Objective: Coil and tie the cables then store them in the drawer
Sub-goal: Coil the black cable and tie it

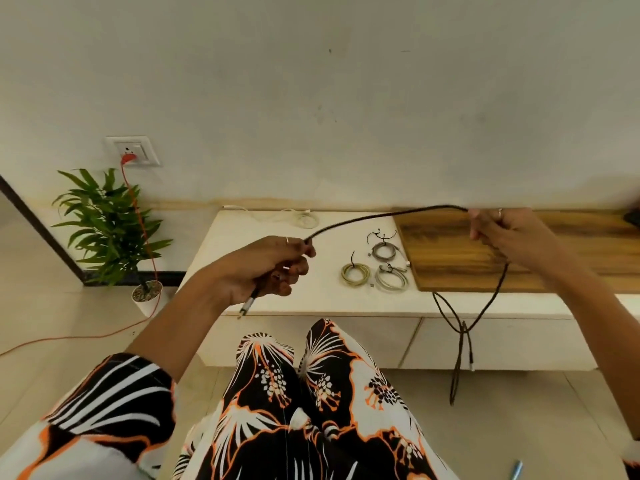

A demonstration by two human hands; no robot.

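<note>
While a thin orange cord [138, 216] hangs from the white wall socket [133, 151] in the upper left of the frame, a green leafy plant in a small white pot [110, 230] stands on the floor just below it. Near the middle left, the left hand [266, 268] has its fingers curled round one end of a long thin black cable [377, 217], and the cable's silver plug [246, 306] sticks out under the hand. From there the black cable goes up in a bow across the middle of the frame. Behind it, a loose white cable [298, 216] lies at the back of the long white low cabinet [311, 299], close to the wall. In the middle, three small coiled cables [379, 271] lie near each other on the cabinet top, each with a dark tie on it. Just right of them a brown wooden board [460, 265] lies on the cabinet. At the right, the right hand [502, 233] grips the black cable with bent fingers above the board. The rest of the cable drops from that hand in a long loop past the cabinet's front and down toward the floor.
</note>
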